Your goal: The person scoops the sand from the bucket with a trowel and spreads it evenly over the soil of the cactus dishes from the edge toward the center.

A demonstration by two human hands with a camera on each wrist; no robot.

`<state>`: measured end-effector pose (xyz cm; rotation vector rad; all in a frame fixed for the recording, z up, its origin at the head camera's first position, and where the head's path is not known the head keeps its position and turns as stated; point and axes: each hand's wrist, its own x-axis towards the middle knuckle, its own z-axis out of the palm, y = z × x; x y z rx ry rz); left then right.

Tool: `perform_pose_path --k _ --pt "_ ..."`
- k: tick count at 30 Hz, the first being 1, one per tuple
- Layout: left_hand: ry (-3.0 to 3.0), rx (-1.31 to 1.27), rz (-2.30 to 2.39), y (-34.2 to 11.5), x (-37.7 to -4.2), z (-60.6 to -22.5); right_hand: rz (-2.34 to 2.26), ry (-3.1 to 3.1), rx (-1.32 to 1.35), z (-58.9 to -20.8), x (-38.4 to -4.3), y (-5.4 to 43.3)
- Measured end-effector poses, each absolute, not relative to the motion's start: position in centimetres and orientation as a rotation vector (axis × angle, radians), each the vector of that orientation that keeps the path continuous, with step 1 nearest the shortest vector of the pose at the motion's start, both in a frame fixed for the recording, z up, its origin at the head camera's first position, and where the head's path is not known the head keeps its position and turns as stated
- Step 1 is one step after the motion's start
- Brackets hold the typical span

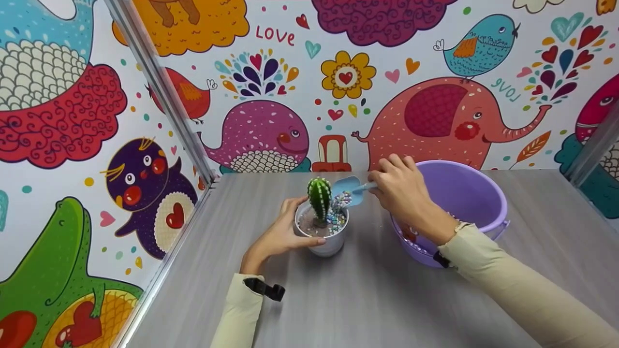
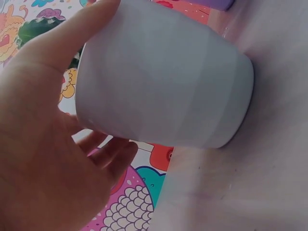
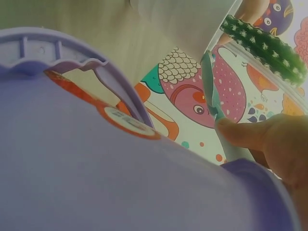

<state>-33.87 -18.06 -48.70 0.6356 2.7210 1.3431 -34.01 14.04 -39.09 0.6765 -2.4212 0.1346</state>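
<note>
A green cactus (image 1: 319,199) stands in a white pot (image 1: 328,247) in the head view. Colourful pebbles (image 1: 337,223) cover the right part of the soil. With thumb in front and fingers behind, my left hand (image 1: 276,238) holds the pot near its rim; the left wrist view shows the pot's smooth side (image 2: 163,77). My right hand (image 1: 400,189) grips the handle of a small light-blue shovel (image 1: 357,193). Its tilted blade meets the pot's right rim, with pebbles at its lower end. In the right wrist view the blade (image 3: 210,84) is edge-on.
A purple bucket (image 1: 486,193) stands to the right, under my right forearm, with some pebbles visible inside. The grey wood-grain table (image 1: 358,299) ends at a wall (image 1: 348,116) printed with cartoon animals. A second printed panel (image 1: 159,101) rises at the left.
</note>
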Motion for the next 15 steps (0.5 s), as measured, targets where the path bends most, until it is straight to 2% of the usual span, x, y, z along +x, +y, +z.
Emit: perform_pose_path --k 15 --pt "2.748 0.643 1.332 -17.5 -33.7 -48.5 0.157 -2.431 0.709 -38.6 -32.9 14.9"
